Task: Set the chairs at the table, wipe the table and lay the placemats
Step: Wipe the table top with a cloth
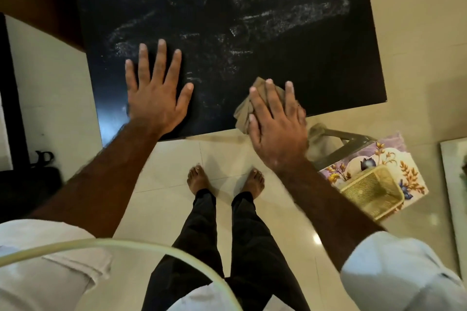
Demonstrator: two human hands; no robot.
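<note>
Left hand [155, 98] flat, fingers spread, holding nothing, on black table [290, 63]. Right hand [275, 131] presses tan cloth [243, 111] at table's near edge; smears visible.

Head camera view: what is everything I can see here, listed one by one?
table: one, black, top centre, smeared with pale wipe streaks
cloth: one, beige-brown, at the table's near edge under the right hand
chair: one, grey-beige, only partly in view, right of the table
placemats: count unclear, floral purple and cream, on the chair
basket: one, yellow mesh, on the placemats
floor: cream tiles
left hand: flat on the table, fingers spread
right hand: pressing the cloth
feet: two, bare, on the floor
</note>
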